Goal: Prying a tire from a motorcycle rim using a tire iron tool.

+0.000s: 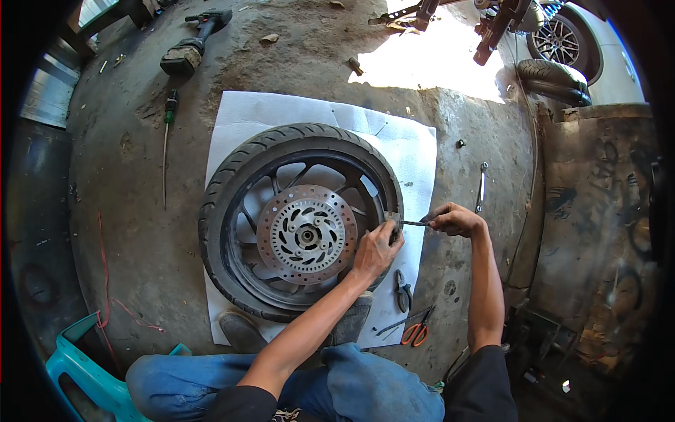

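Note:
A motorcycle wheel with a black tire (232,165) lies flat, its drilled brake disc (269,247) facing up. At the tire's right side is my left hand (378,250), its fingers closed at the tread. A small greyish piece shows by those fingertips, too small to name. My right hand (455,219), out to the right of the wheel, is closed around a thin dark rod-like tool (415,223). The rod points left and its tip reaches the tire beside my left fingers. Under the wheel is a white sheet (239,109).
Pliers (403,292) and orange-handled scissors (416,333) lie near the sheet's lower right. A wrench (481,186) rests on the floor to the right. At left are a long green-handled screwdriver (170,109), a cordless power tool (195,46) and a turquoise plastic stool (84,376).

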